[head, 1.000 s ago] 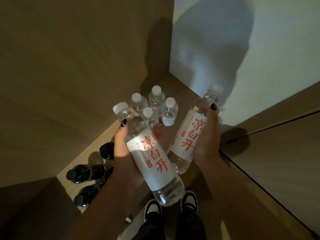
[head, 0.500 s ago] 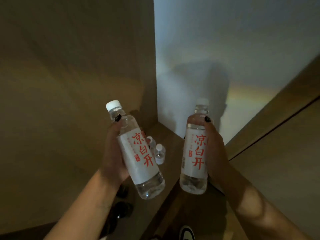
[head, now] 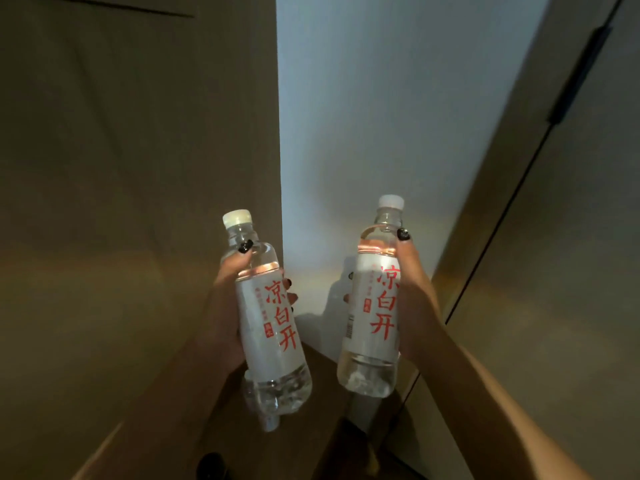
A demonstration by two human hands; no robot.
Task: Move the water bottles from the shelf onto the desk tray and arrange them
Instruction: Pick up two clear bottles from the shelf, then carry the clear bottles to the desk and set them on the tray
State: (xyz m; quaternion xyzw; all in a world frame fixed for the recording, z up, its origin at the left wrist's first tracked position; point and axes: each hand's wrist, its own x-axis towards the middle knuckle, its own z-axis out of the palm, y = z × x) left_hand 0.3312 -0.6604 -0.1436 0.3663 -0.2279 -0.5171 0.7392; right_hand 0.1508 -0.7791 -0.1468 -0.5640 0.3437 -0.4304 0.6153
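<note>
I hold two clear water bottles upright in front of me, each with a white cap and a white label with red characters. My left hand (head: 227,306) grips the left bottle (head: 268,323) around its label, thumb up on the shoulder. My right hand (head: 417,306) grips the right bottle (head: 372,313) the same way. Both bottles are lifted well above the wooden shelf (head: 322,386). One more bottle (head: 263,407) on the shelf shows partly behind the left bottle's base. No desk or tray is in view.
A wooden cabinet side (head: 138,202) rises on the left and a white wall (head: 381,116) stands behind the bottles. A wooden door panel (head: 554,271) with a dark seam runs along the right. A dark bottle cap (head: 211,465) shows at the bottom edge.
Both hands have lifted their bottles up and away from the shelf, and my view has tilted upward. The cluster of bottles on the shelf has nearly dropped out of sight.
</note>
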